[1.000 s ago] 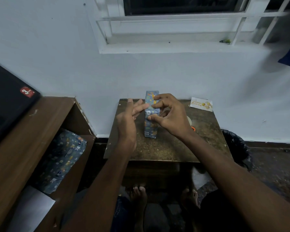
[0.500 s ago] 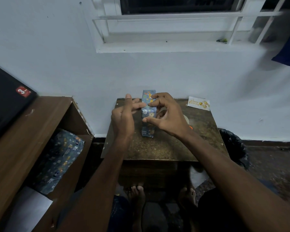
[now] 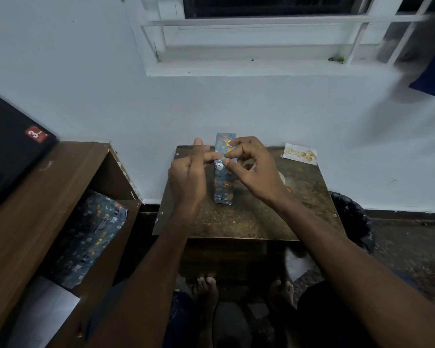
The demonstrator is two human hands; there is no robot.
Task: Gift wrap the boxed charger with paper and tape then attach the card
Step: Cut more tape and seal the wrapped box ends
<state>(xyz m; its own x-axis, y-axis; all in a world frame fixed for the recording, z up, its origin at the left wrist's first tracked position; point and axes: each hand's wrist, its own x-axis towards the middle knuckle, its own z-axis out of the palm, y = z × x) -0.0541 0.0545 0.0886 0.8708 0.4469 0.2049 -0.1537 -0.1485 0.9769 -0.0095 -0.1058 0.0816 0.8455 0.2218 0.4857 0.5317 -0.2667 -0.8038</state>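
At the far left I see a dark flat case (image 3: pixel 13 149) with a red sticker lying on top of a brown wooden shelf unit (image 3: pixel 60 187). Inside the open compartment of that unit lies a spare sheet of wrapping paper (image 3: pixel 91 234), dark blue with small printed figures. To the right stands the small brown desk (image 3: pixel 249 219), set against the white wall under the window. My left hand (image 3: pixel 189 179) is raised just left of the wrapped box (image 3: pixel 224 172); its fingers are curled, with the index fingertip reaching toward the box's left edge. I cannot tell whether it pinches anything. The wrapped box lies lengthwise on the centre of the desk, one end toward the wall, covered in the same patterned paper. My right hand (image 3: pixel 254 167) is over the far half of the box, thumb and forefinger drawn together in a pinch at the paper on its top face. Partly hidden behind that hand is a pale roll (image 3: pixel 283 177) on the desk. At the desk's far right corner lies the card (image 3: pixel 299 153), white with gold lettering and balloons. A black bin bag (image 3: pixel 352 222) sits beside the desk's right edge.
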